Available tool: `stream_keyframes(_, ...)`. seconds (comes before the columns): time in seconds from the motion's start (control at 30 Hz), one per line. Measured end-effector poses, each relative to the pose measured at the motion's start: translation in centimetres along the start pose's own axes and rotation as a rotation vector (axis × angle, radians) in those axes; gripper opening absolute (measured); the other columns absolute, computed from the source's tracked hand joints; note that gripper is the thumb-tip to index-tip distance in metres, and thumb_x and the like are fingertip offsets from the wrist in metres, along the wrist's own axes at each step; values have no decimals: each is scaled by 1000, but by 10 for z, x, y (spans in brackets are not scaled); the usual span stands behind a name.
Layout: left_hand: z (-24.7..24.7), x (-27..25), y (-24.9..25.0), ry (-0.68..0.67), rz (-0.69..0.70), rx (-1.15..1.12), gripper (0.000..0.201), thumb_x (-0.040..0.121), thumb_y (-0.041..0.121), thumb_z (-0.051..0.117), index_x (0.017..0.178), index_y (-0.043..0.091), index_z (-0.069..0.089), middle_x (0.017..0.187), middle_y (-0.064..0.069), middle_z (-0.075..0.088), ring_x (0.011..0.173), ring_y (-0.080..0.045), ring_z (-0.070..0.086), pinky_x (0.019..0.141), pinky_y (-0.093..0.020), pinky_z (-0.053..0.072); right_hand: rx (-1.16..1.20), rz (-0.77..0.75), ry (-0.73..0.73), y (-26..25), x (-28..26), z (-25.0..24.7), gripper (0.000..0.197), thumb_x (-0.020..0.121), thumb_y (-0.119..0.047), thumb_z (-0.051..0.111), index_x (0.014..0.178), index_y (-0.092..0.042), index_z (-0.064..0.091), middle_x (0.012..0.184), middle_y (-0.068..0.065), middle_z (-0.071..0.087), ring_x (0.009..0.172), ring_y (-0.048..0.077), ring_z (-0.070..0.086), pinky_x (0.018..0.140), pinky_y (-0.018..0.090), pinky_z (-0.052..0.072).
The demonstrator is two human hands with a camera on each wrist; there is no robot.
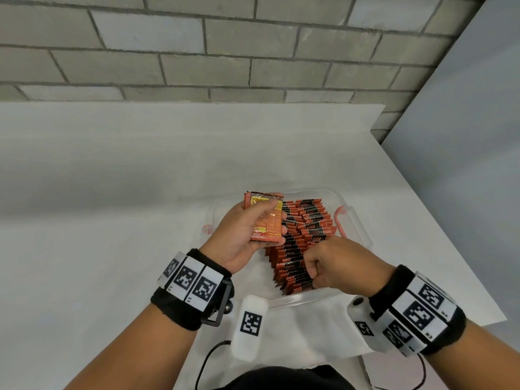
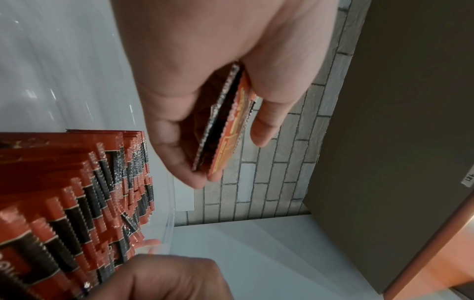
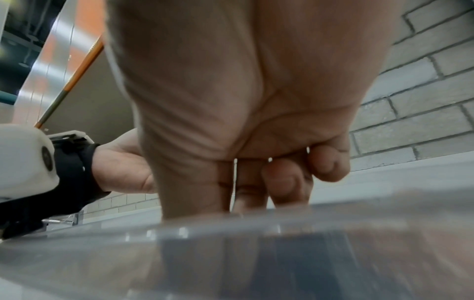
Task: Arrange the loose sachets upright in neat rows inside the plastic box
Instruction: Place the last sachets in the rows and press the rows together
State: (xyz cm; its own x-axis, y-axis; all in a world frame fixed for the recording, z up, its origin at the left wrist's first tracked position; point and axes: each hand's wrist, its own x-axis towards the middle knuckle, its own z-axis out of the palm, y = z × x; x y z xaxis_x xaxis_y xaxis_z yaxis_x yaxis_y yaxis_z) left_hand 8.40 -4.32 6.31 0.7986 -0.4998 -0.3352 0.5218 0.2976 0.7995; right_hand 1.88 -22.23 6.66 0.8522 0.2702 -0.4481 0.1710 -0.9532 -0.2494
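Wrist cameras (image 1: 249,326) nearest; beyond, white table (image 1: 112,192), brick wall (image 1: 225,52).

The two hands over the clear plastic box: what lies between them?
Upright rows of red-and-black sachets fill the stretch between the left hand, gripping a small stack of sachets, and the curled right hand, in the head view.

Red-and-black sachets (image 1: 302,243) stand upright in rows inside the clear plastic box (image 1: 356,223), under the right hand (image 1: 334,266). The left hand (image 1: 242,235) grips a small stack of sachets (image 1: 266,218) above the box's left side.
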Motion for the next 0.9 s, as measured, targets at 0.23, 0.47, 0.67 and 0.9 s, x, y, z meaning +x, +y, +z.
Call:
stream_keyframes(0.23, -3, -1, 2, 19, -40, -117, 27, 96, 10, 41, 114, 3, 60, 93, -20, 66, 71, -28, 67, 61, -36, 59, 228, 40, -13, 10, -9, -3, 9, 85, -28, 69, 87, -27, 61, 76, -14, 59, 68, 1, 55, 60, 12, 38)
stream_keyframes(0.47, 7, -2, -3, -99, -1, 110, 18, 90, 10, 58, 106, 15, 65, 95, -9, 73, 84, -20, 70, 73, -37, 59, 616, 42, 520, 4, -13, -27, 28, 87, -37, 63, 114, -34, 57, 89, -13, 63, 70, -2, 54, 63, 9, 42)
stream_keyframes(0.67, 16, -3, -8, -80, -14, 131, 41, 80, 39, 61, 110, 12, 64, 92, -9, 70, 81, -19, 68, 70, -37, 60, 703, -25, 695, -1, -8, -29, 16, 82, -18, 72, 82, -27, 59, 77, -16, 61, 62, 1, 52, 59, 12, 42)
stream_keyframes(0.9, 17, -5, -3, -93, 9, -5, 30, 81, 20, 61, 107, 6, 66, 94, -12, 72, 79, -21, 69, 66, -33, 59, 573, -144, 739, 1, -11, -11, 16, 71, -14, 81, 78, -17, 67, 86, -10, 51, 78, 0, 51, 68, 8, 37)
